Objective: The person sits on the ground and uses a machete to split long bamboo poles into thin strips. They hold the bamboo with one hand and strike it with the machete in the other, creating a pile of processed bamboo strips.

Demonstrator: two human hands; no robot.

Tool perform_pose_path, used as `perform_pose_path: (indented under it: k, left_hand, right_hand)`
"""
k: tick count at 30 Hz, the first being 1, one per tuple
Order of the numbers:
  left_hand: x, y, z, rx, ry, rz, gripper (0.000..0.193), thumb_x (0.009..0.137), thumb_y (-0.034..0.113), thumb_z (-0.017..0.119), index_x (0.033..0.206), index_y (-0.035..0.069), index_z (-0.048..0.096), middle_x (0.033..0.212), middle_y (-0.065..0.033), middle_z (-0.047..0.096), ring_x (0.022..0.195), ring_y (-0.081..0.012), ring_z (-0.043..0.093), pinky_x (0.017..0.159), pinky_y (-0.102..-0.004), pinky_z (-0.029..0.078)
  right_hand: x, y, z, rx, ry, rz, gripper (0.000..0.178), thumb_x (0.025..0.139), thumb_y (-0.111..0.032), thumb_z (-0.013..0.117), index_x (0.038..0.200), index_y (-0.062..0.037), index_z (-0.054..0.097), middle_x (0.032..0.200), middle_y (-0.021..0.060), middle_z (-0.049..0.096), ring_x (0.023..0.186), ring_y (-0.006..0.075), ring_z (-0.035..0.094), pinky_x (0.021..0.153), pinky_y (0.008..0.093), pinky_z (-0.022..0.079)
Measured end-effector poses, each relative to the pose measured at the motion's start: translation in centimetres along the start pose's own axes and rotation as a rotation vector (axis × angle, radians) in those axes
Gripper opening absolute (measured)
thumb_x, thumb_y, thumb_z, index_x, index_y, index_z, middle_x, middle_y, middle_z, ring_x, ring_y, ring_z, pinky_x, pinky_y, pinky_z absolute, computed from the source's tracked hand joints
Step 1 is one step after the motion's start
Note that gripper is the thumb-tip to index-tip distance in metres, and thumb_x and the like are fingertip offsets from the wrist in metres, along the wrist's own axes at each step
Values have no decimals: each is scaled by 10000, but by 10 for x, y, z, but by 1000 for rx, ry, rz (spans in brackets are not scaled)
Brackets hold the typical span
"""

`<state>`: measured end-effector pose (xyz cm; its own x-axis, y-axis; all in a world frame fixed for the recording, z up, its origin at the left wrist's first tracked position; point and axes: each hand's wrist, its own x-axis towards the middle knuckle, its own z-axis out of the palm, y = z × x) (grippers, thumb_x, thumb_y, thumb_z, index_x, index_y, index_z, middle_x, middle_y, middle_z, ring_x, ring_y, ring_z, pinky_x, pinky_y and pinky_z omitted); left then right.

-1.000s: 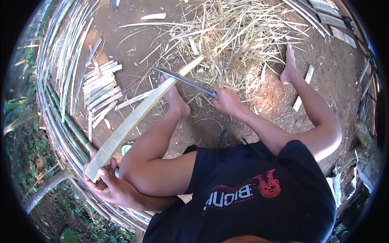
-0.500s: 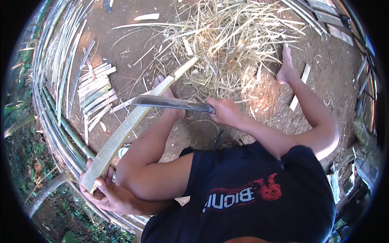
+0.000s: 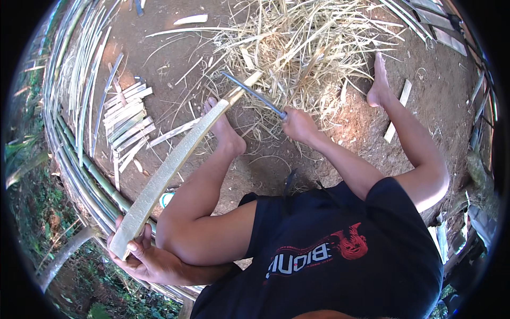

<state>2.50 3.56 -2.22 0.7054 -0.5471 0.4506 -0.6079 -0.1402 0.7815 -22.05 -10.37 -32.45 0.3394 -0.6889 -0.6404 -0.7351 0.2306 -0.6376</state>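
Note:
My left hand (image 3: 149, 261) is closed around the near, wide end of a long pale bamboo slat (image 3: 171, 164), with the thumb on its edge. The slat slants up and away to the right, over my left foot, and narrows past a darker joint at its far end. In my right hand (image 3: 300, 126) is the handle of a machete (image 3: 256, 95). Its dark blade is seen nearly edge-on and crosses the slat's far end; whether it touches the wood I cannot tell.
A heap of thin bamboo shavings (image 3: 297, 58) lies ahead on the dirt floor. Short split slats (image 3: 127, 119) are stacked at the left, beside long thin strips (image 3: 87, 80). Bamboo poles (image 3: 93, 178) edge the floor on the left. A loose slat (image 3: 397, 111) lies by my right leg.
The machete has moved away from me along the slat, from near its middle to its far end, and its blade has turned edge-on. My left hand keeps its hold.

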Motion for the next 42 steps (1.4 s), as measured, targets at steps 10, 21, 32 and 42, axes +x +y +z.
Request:
perform_pose_path:
  k: [10,21,32,42]
  left_hand:
    - [-1,2,0,39,-15,-2,485,977,320,542,1255,-58,421,1228,-280,561,1005,-289,653,718,-263,603]
    - [-1,0,0,-113,-48,-15,416,981,198,538,1277,-72,424,1243,-294,554,1078,-331,628,783,-291,604]
    - [5,-9,-6,-152,6,94,419,990,204,520,1258,-103,423,1223,-318,552,1050,-338,644,767,-267,618]
    - [-2,-7,-13,-186,12,8,361,980,209,542,1214,-47,442,1202,-314,568,994,-302,669,748,-268,614]
  right_hand:
    - [22,15,2,-36,55,23,143,876,-94,512,941,-29,621,604,98,570,502,171,549,429,337,491]
    - [28,26,-13,-60,11,104,227,880,-115,511,1037,-2,630,740,141,615,617,239,599,604,398,542]
    - [70,66,11,-57,170,216,260,775,-201,623,930,6,652,863,237,671,814,309,682,785,419,539]
    - [-24,-22,4,90,21,-162,155,864,-199,608,881,-46,615,577,56,531,536,163,552,498,323,474]
